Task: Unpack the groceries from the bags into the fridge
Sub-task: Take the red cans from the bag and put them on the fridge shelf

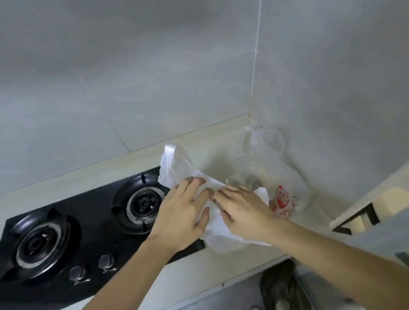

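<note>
White plastic bag (182,167) under both hands' grip

Dim, flat indoor light, cool grey cast, no single source visible. Soft shadows only: faint one behind the white bag (177,167) on the worktop (218,151), darker patch under the worktop edge. Mild glare on the burner rings of the hob (56,246). Strong wide-angle bending at the edges: tile joints and worktop line curve. Overall soft, slightly smeared detail; hands (179,215) mildly blurred, clear bag (269,158) hard to resolve against the wall.
</note>
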A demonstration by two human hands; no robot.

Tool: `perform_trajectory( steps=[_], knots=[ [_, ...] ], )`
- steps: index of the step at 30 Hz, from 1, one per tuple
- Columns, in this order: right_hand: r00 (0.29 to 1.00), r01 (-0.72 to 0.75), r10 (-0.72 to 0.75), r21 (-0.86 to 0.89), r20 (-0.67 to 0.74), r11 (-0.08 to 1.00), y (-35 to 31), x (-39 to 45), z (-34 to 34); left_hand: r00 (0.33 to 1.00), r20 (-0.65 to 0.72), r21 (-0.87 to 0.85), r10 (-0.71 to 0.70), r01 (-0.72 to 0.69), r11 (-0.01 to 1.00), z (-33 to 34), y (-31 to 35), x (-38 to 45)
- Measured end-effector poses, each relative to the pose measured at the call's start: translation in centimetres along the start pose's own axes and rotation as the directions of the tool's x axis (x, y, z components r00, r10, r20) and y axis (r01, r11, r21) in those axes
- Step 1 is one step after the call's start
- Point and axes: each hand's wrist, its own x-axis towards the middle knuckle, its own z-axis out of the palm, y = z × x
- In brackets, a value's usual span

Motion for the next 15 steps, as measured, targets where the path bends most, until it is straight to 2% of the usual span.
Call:
perform_trajectory(
  steps=[3, 8, 12, 15],
  knots=[
    [0.996, 0.050, -0.047, -0.044, 0.076, 0.998, 2.7, 0.2, -0.5, 0.999, 0.053, 0.080, 0.007, -0.011, 0.997, 0.1, -0.3, 2.3],
    [0.971, 0.126, -0.105, -0.088, 0.216, 0.988, 5.4, 1.0, -0.6, 0.936, 0.253, 0.158, -0.246, 0.211, 0.965, -0.2, -1.6, 4.2],
    [0.968, 0.082, -0.044, -0.145, 0.248, 0.986, 7.3, 1.9, -0.7, 0.893, 0.285, 0.177, -0.348, 0.308, 0.935, -1.4, -2.4, 4.4],
    [0.954, 0.003, 0.052, -0.185, 0.295, 0.983, 8.6, 2.5, -1.3, 0.887, 0.313, 0.202, -0.341, 0.289, 0.936, -1.9, -4.1, 4.0]
  ],
)
